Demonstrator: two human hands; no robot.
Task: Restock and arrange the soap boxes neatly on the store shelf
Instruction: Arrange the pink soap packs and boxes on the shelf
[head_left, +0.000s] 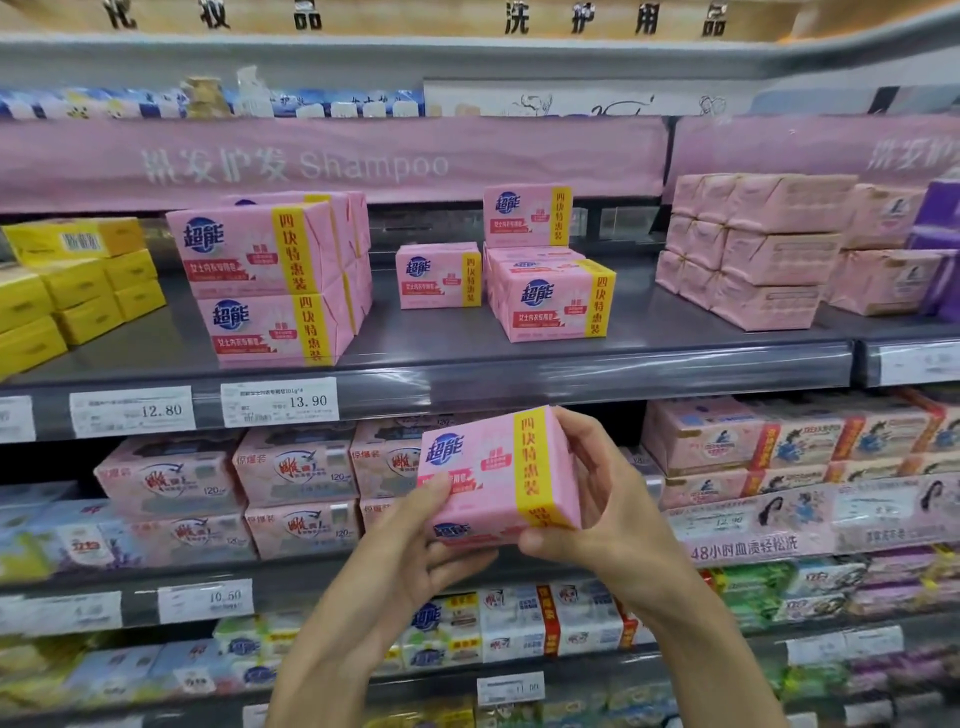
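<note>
A pink soap box with a yellow band (493, 475) is held in front of the shelves, below the grey shelf (519, 358). My left hand (421, 551) grips its lower left corner and my right hand (597, 499) grips its right end. On the shelf, a stack of the same pink boxes (270, 280) stands at the left. A single box (439, 275) stands further back in the middle. Another stack (550, 299) stands right of it, with one box upright (527, 215) at the back.
Yellow soap boxes (72, 280) fill the shelf's left end. Pale pink packs (753, 249) are stacked at the right. Price tags (280, 400) line the shelf edge. Lower shelves (363, 577) are packed with other soaps. A pink Shampoo banner (332, 161) hangs above.
</note>
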